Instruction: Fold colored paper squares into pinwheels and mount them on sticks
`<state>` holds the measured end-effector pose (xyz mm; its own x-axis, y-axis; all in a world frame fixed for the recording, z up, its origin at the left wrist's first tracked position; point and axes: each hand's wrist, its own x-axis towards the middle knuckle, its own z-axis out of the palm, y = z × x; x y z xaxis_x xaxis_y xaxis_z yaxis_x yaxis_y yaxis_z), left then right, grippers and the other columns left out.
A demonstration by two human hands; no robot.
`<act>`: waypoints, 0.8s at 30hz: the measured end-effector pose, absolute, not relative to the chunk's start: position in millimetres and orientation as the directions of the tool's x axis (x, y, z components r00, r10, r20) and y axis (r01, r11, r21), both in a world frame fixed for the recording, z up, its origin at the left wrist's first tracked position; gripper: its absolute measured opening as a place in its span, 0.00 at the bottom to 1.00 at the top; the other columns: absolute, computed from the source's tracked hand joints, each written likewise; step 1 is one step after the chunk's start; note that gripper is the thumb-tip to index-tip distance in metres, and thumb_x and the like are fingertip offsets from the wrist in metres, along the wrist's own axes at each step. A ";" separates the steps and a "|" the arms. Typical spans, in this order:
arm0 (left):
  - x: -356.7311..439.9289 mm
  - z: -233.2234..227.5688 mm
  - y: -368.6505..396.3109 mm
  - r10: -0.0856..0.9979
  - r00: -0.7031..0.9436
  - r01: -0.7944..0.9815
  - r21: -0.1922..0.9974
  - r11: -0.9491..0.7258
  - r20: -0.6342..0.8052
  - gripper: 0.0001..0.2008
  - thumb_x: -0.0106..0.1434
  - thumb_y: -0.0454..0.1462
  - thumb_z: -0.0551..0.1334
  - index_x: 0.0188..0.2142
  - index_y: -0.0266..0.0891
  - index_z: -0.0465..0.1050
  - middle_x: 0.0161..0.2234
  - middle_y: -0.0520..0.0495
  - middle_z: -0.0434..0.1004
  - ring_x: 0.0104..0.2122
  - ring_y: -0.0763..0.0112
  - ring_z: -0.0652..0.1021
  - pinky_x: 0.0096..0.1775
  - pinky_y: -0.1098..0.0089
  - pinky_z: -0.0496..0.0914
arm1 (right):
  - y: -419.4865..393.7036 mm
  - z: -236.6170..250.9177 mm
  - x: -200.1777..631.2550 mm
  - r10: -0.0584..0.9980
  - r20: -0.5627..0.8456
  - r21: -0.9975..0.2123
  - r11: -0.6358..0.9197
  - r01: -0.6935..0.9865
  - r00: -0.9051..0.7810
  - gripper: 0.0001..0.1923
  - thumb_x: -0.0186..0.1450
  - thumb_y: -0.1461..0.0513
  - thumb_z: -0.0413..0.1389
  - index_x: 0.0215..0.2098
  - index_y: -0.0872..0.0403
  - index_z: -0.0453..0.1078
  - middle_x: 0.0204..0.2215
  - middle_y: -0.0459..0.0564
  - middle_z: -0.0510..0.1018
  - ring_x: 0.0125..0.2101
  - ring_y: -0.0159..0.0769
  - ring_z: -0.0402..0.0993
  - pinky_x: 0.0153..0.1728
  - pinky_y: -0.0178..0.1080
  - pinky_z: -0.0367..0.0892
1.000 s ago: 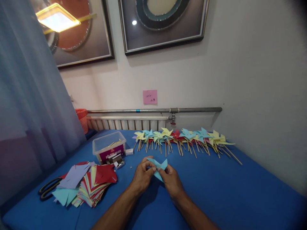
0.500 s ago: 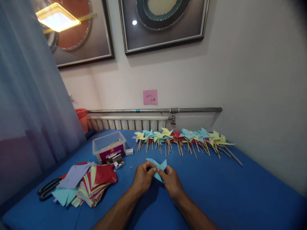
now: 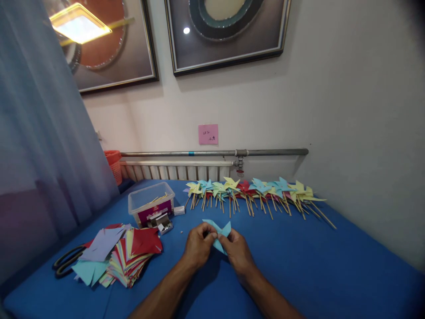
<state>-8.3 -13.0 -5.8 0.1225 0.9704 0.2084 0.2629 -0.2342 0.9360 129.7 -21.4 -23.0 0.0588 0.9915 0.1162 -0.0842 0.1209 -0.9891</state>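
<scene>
Both hands meet mid-desk: left hand [image 3: 198,244] and right hand [image 3: 237,250] pinch the light-blue paper piece [image 3: 219,231] between their fingers. Finished pinwheels [image 3: 255,191] line the far edge.

A room in a home, used as a craft corner, is shown: framed pictures [image 3: 226,33] are hung on the far wall, a radiator [image 3: 175,172] is set below them, and a curtain [image 3: 43,133] is drawn at left. Finished pinwheels [image 3: 255,190] and cut paper [image 3: 119,252] are spread on a blue table [image 3: 332,266].

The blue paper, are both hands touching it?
Touching. The head view shows the left hand and right hand pinching the blue paper between their fingertips.
</scene>
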 end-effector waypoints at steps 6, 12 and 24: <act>-8.0 -1.7 -15.7 0.968 0.112 0.268 0.932 -0.246 0.223 0.06 0.58 0.37 0.59 0.28 0.39 0.72 0.23 0.54 0.69 0.26 0.73 0.68 0.31 0.73 0.63 | -24.3 -19.3 128.9 0.987 0.154 -0.984 0.157 -0.079 0.053 0.16 0.57 0.51 0.62 0.37 0.54 0.77 0.30 0.49 0.83 0.30 0.41 0.76 0.33 0.38 0.70; -6.4 -1.8 -17.1 0.971 0.090 0.218 0.947 -0.238 0.223 0.06 0.57 0.39 0.60 0.29 0.39 0.71 0.24 0.54 0.68 0.25 0.73 0.68 0.30 0.73 0.62 | -25.6 -16.9 128.7 0.984 0.171 -0.984 0.173 -0.039 0.046 0.15 0.59 0.52 0.61 0.37 0.53 0.78 0.30 0.49 0.83 0.30 0.41 0.75 0.33 0.37 0.69; -4.3 -2.4 -17.7 0.968 0.061 0.196 0.948 -0.252 0.245 0.02 0.57 0.35 0.59 0.30 0.39 0.69 0.25 0.54 0.69 0.27 0.74 0.69 0.31 0.74 0.63 | -22.6 -20.7 127.9 0.997 0.075 -0.978 0.080 -0.191 0.033 0.19 0.54 0.49 0.65 0.36 0.54 0.76 0.29 0.49 0.82 0.30 0.41 0.76 0.34 0.39 0.70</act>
<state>-4.3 -17.7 -2.4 0.0612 0.9677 0.2446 0.1960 -0.2519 0.9477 127.9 -22.6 -20.7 0.0328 0.9966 0.0751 -0.1906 0.0800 -0.9784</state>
